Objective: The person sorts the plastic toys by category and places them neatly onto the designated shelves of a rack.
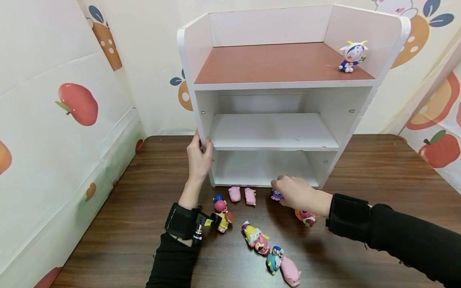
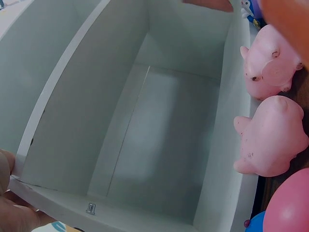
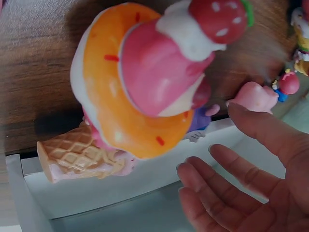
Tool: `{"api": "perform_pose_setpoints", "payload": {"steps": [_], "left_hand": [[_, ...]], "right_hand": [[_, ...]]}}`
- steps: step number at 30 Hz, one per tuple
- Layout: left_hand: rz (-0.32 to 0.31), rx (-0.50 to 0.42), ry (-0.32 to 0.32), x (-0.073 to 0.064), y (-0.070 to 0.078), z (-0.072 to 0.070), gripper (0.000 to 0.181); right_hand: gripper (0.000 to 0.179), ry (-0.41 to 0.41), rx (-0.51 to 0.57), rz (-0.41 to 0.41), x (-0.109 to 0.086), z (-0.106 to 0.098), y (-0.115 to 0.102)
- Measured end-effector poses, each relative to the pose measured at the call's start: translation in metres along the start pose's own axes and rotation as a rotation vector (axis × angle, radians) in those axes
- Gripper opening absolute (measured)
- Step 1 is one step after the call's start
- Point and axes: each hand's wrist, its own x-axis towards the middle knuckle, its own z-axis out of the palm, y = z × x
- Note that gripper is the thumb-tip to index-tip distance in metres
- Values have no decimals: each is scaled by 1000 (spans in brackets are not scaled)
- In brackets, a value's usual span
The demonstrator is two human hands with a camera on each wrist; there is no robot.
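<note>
My left hand [image 1: 199, 160] grips the left side panel of a white shelf unit [image 1: 248, 86], thumb at its front edge. In front of the bottom shelf is my right hand [image 1: 299, 194], above a small purple figurine [image 1: 276, 196]. The right wrist view shows its fingers [image 3: 246, 169] spread and holding nothing, beside an orange-ringed doughnut figurine [image 3: 101, 87] with a strawberry hat and an ice-cream cone figurine [image 3: 77, 154]. Two pink pig figurines [image 2: 273, 140] lie along the unit's lower front edge. A white-hooded figurine with yellow horns [image 1: 353, 58] stands on the brown top shelf.
Several colourful figurines [image 1: 257, 238] lie on the wooden table [image 1: 155, 176] in front of the unit, with a larger pink pig [image 1: 290, 272] nearest me. More toys [image 1: 220, 206] cluster beside my left wrist. A fruit-printed cloth [image 1: 43, 60] hangs behind and at the sides.
</note>
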Motion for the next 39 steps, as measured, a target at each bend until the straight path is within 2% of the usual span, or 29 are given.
{"api": "perform_pose_setpoints", "payload": {"steps": [7, 12, 19, 26, 34, 39], "left_hand": [[-3, -9, -6, 0, 1, 0, 37], [-1, -1, -5, 0, 1, 0, 36], [2, -1, -5, 0, 0, 0, 36], [6, -1, -5, 0, 0, 0, 36], [10, -7, -7, 0, 0, 1, 37], [14, -11, -7, 0, 1, 1, 37]], "right_hand": [[28, -85, 4, 23, 8, 5, 2], [27, -107, -7, 35, 13, 8, 1], [19, -93, -45, 28, 15, 15, -1], [17, -37, -61, 5, 16, 20, -4], [18, -32, 39, 42, 16, 20, 0], [17, -20, 170, 41, 13, 16, 6]]}}
